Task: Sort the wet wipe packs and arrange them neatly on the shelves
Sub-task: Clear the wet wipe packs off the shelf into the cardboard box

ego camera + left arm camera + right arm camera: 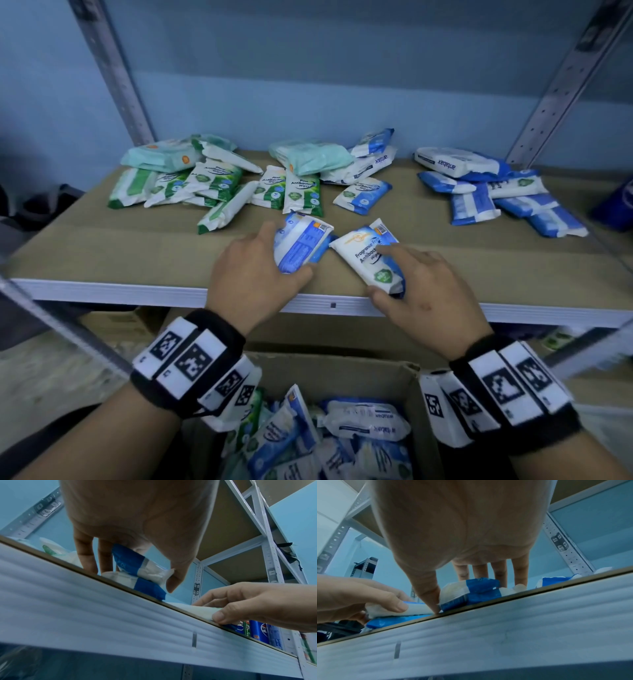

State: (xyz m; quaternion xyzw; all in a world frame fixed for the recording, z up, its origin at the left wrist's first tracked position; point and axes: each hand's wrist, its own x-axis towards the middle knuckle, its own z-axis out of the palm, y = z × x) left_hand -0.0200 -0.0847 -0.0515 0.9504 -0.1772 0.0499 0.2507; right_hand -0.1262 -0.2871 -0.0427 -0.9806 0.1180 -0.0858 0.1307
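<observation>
1. On shelf far left, green packs lay in a loose heap.
2. L hand fingers curled round blue pack near front edge.
3. R hand pinched fragrance-free pack, thumb at edge.
4. Blue pile sat far right.
5. Risk: w/ thumb at lip, pack could slip off into box below.

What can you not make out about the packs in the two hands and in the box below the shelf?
- Left hand pack: front label faces away; fingers cover its left edge in the head view.
- Right hand pack: wording partly under the forefinger.
- Cardboard box: pack count hidden by wrists and the bottom edge.
- Both wrist views: labels blurred.
</observation>
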